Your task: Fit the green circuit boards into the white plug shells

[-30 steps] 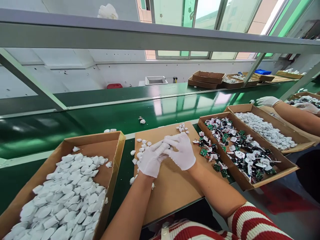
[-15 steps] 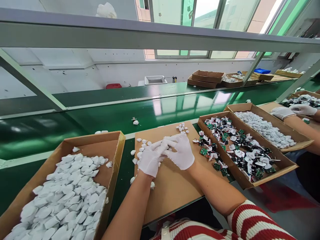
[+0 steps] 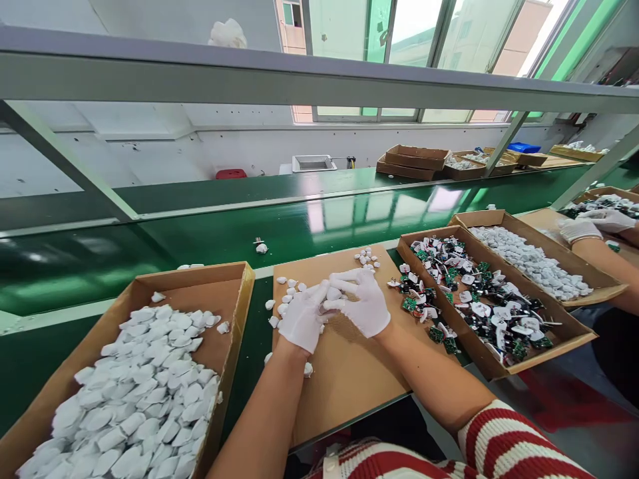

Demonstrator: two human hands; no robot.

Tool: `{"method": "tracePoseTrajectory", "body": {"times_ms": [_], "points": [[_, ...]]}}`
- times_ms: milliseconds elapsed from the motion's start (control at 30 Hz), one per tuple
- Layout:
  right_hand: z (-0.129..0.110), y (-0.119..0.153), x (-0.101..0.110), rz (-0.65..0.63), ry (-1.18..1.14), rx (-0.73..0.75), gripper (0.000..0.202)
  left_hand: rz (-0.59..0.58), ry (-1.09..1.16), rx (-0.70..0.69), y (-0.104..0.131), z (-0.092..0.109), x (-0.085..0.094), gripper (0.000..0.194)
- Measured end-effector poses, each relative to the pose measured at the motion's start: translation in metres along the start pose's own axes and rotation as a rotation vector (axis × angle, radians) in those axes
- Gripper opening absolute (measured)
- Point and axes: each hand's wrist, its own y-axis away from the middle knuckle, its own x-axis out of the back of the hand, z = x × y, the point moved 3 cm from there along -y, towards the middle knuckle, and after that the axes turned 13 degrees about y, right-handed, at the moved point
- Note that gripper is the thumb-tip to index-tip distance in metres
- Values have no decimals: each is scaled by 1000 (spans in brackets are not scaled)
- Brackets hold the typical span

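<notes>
Head view, centre: white-gloved left hand, white-gloved right hand, fingers curled together; cannot tell what's pinched.
Fingerwork over flat tan board: likely two-handed handling.
Next grip: needs steadiness.

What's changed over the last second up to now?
The small part on the green belt has moved left, as have the white pieces behind the left box. A co-worker's hand has drawn back from the belt, to the right. No visible pickup or release. Unchanged: the left hand and right hand together over the board.
</notes>
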Motion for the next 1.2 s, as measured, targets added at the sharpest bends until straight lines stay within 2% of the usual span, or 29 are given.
{"method": "tracePoseTrajectory", "body": {"times_ms": [67, 133, 267, 300, 433, 467, 600, 733, 867, 933, 1067, 1200], "points": [[1, 3, -1, 39, -11, -13, 33, -10, -12, -55, 0, 1, 0, 24], [1, 3, -2, 4, -6, -34, 32, -12, -12, -70, 0, 2, 2, 24], [-1, -1, -1, -55, 4, -102, 21, -47, 74, -16, -3, -1, 7, 28], [-1, -2, 0, -47, 27, -116, 26, -60, 104, -2, -5, -3, 7, 30], [-3, 1, -3, 11, 211, -114, 67, -68, 188, -28, -7, -8, 8, 32], [-5, 3, -4, 13, 248, -84, 68, -49, 201, -39, -7, -9, 7, 35], [-12, 7, -6, -1, 337, 1, 51, 55, 209, -60, -5, -11, 3, 38], [-16, 5, -5, -52, 359, -3, 55, 64, 246, -71, -5, -11, 0, 27], [-10, 2, -3, -26, 279, -129, 74, 64, 313, -25, -7, -12, 1, 8], [-7, -1, -1, -27, 232, -133, 65, 63, 302, 6, -6, -13, 2, 10], [-4, -6, 4, -43, 129, -61, 27, 6, 255, 41, -4, -12, 3, 13], [-2, -8, 6, -9, 113, -20, 16, -23, 260, 66, 0, -11, 0, 19]]}}
